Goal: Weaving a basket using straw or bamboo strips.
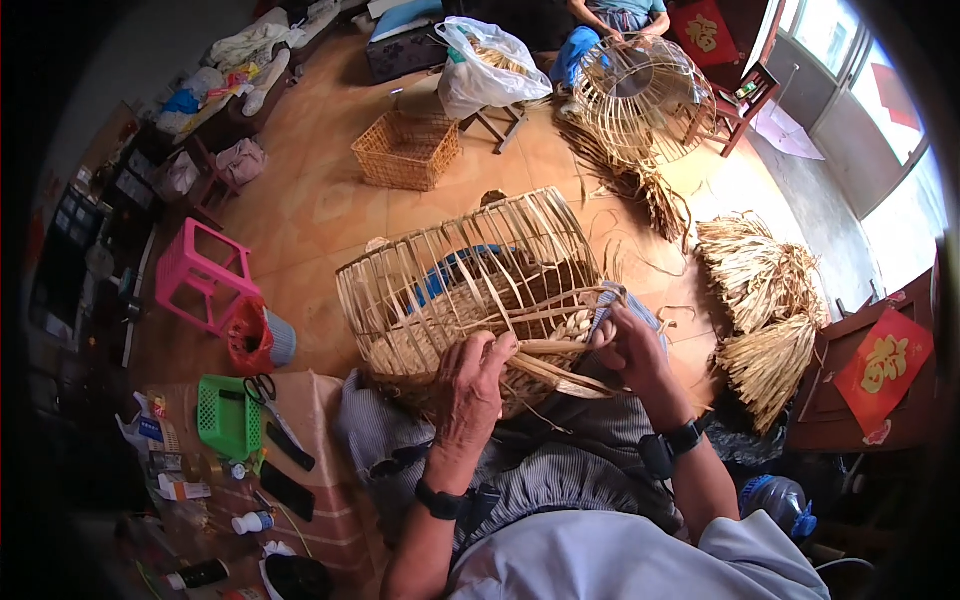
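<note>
Head view: a half-woven bamboo basket frame point(470, 290) lies on its side across the person's lap, its far ribs open. The left hand point(468, 385) curls over the woven rim, fingers closed on the strips; its palm is hidden. The right hand point(625, 340) pinches a flat bamboo strip point(560, 348) at the rim. Straw bundles point(765, 300) crowd the right; bare tiled floor point(320, 210) lies open beyond.

Orange tiled floor point(320, 215), pink plastic stool point(200, 275), bright windows point(880, 100) at right, dark wooden cabinet point(850, 400)
</note>
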